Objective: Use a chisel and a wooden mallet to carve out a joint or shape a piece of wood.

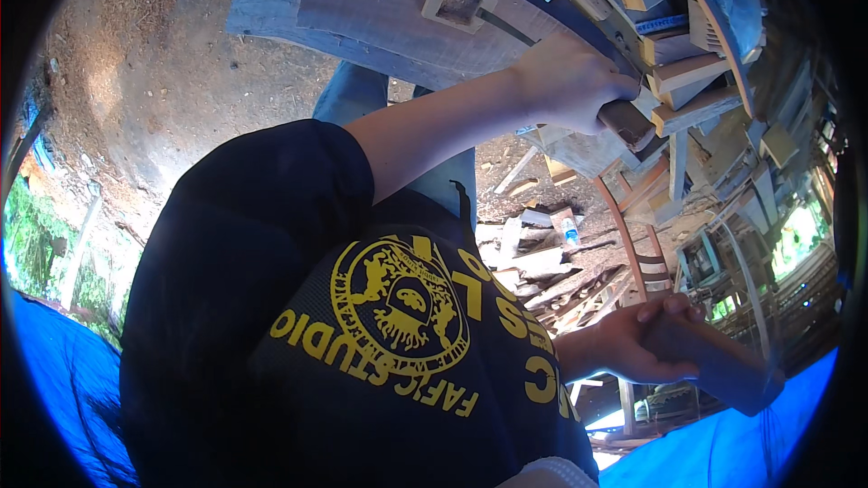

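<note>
My left hand reaches across to the upper right, fingers closed round a dark brown block-like piece. Only its end shows past the fist, so its kind is hidden. Beneath that arm lies a grey wooden board. A pale square piece with a dark recess rests on the board. From it a narrow dark strip runs toward my left fist; whether they join I cannot tell. At the lower right, my right hand grips a long brown wooden block, thumb and fingers on opposite sides, away from the board.
Wooden offcuts are piled beyond my left hand. Scrap wood litters the ground between my hands, near a curved reddish-brown wooden frame. Bare dirt stretches to the left. Blue sheeting hangs at the lower right.
</note>
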Tool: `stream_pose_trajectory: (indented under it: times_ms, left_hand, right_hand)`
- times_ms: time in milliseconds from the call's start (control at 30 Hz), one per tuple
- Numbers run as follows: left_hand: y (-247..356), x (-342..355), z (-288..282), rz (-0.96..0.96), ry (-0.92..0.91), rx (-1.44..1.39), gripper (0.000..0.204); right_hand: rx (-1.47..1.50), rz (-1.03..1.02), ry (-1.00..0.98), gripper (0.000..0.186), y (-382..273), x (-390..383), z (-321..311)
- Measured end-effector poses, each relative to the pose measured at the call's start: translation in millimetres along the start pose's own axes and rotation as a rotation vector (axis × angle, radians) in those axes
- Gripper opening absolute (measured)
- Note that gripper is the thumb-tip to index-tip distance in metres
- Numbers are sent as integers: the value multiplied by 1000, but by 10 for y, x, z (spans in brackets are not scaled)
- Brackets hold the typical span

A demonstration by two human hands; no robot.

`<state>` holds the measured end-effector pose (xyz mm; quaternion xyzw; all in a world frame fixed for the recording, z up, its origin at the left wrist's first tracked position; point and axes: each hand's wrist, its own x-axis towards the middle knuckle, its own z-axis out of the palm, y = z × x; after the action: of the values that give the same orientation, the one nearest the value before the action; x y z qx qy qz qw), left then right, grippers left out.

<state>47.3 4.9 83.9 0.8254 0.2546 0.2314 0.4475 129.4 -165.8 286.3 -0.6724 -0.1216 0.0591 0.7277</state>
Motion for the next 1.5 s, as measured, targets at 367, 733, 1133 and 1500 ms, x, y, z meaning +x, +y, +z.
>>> stream_pose_trajectory:
  times_ms: [367, 733, 1133, 1500]
  left_hand:
    - [3, 35, -5, -5, -13, -4, 28]
    - [12, 60, 25, 15, 15, 18, 29]
    - [-26, 72, 35, 12, 54, 14, 27]
    - [-59, 84, 10, 11, 91, -24, 27]
  right_hand:
    - [-303, -30, 53, 65, 119, -45, 202]
    - [-365, 6, 14, 70, 199, -54, 332]
    - [-467, 26, 44, 61, 290, -34, 376]
    - [-369, -146, -51, 59, 164, 138, 223]
